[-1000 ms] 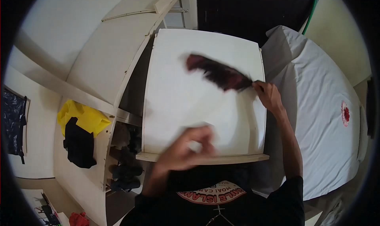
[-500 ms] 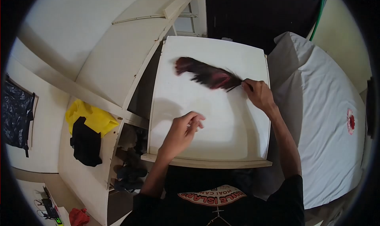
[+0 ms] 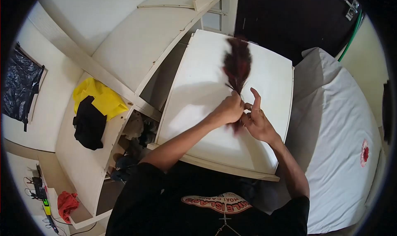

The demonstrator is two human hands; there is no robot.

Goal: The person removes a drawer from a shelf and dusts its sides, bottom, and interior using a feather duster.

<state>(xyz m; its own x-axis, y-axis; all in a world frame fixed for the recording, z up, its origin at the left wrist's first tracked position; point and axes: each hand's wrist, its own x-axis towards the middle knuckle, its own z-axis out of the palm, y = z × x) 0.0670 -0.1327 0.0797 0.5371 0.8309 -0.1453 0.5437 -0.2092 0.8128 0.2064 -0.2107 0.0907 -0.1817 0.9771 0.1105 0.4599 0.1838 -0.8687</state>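
A dark red and black feathery bundle [image 3: 238, 64], blurred by motion, stands out over the white tabletop with its wide end pointing away from me. My left hand [image 3: 231, 108] is closed round its narrow lower part. A thin dark stick juts from the bundle just above that fist, and a blurred reddish tuft [image 3: 237, 127] shows below it. Right beside it, my right hand [image 3: 259, 121] has its index finger raised and the other fingers bent and apart. Its fingertips come close to the left fist; whether they touch is unclear.
The white tabletop [image 3: 198, 120] has a raised front edge by my body. Left of it are a wooden frame with shelves, a yellow cloth [image 3: 109, 101] and a black cloth [image 3: 89, 124]. A grey-covered bed [image 3: 331, 153] lies right, a dark door [image 3: 285, 21] behind.
The feathery bundle has swung from pointing left to pointing away from me. My left hand has moved up and taken hold of it; my right hand has let go and moved down beside it.
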